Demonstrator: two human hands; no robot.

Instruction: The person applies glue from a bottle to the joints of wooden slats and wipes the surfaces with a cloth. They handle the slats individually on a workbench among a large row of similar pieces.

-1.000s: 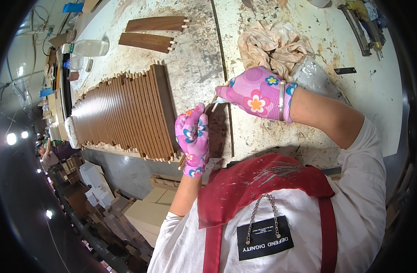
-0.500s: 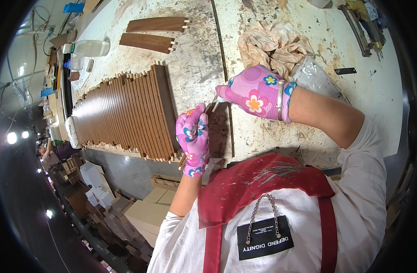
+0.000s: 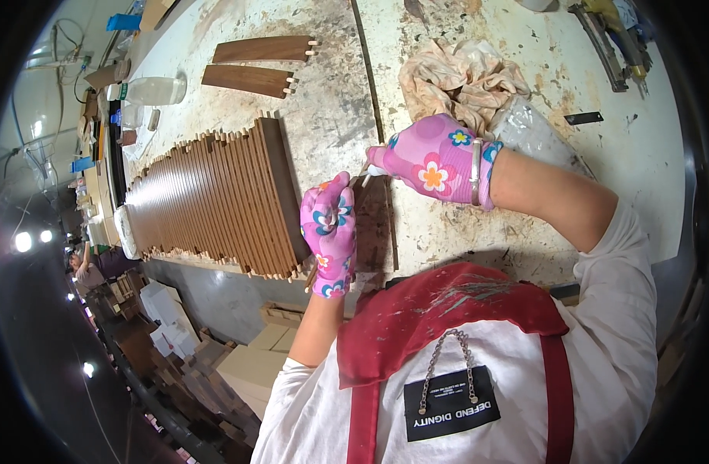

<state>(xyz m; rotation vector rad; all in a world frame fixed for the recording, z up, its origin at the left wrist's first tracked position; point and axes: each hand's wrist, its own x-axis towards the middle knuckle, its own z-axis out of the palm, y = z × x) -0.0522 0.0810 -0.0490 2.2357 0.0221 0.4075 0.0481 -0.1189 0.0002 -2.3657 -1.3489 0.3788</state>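
Observation:
Flowered pink gloves cover both my hands. My left hand (image 3: 329, 232) is closed round a narrow brown wooden slat (image 3: 360, 190), seen edge-on and mostly hidden by the glove. A pale dowel peg (image 3: 367, 179) sticks out of the slat's far end, and another end shows below my left hand. At the far peg, my right hand (image 3: 436, 162) is closed, fingertips pinched together. A bit of something white shows at those fingertips, too small to name. Left of my left hand stands a long row of similar brown slats (image 3: 215, 197), packed on edge with pegs at both ends.
Two loose slats (image 3: 250, 80) lie farther back on the stained white table (image 3: 478, 240). A crumpled cloth (image 3: 463, 81) and a clear plastic bag (image 3: 536, 131) lie beyond my right hand. A nail gun (image 3: 613, 42) rests far right. A clear bottle (image 3: 157, 90) lies at the far left.
The table and its things have shifted slightly in view. Both hands stay almost in place, with the slat end and the right fingertips still together.

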